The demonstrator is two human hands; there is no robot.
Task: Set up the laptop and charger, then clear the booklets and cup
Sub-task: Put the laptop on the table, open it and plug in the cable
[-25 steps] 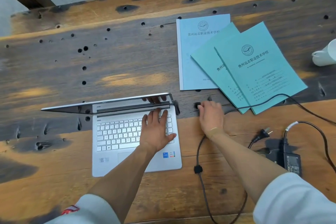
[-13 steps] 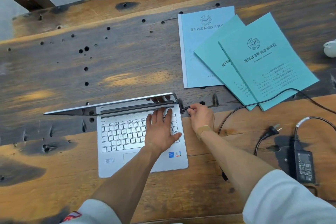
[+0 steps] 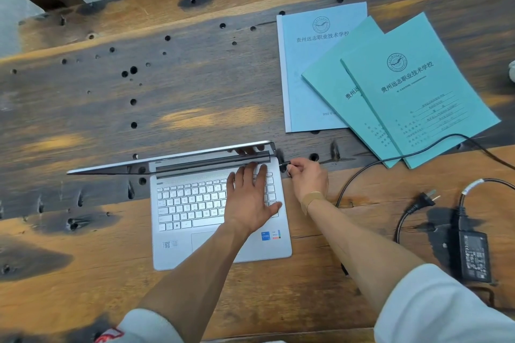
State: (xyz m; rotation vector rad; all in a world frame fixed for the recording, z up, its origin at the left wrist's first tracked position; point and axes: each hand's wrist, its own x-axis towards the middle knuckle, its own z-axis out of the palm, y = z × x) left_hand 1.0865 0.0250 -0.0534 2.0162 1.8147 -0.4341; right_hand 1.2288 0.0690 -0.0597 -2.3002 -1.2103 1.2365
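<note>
Left hand (image 3: 249,200) flat, fingers spread, on open silver laptop (image 3: 217,214); right hand (image 3: 308,178) pinches black charger plug (image 3: 284,165) at the laptop's right edge, bare wooden table (image 3: 167,108) beyond.

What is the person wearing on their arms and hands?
Both hands are bare, with no gloves or rings that show. The left hand comes out of a short white sleeve with a red mark on its edge. The right hand has a tan sticking plaster across the wrist, and its arm wears a plain short white sleeve.
</note>
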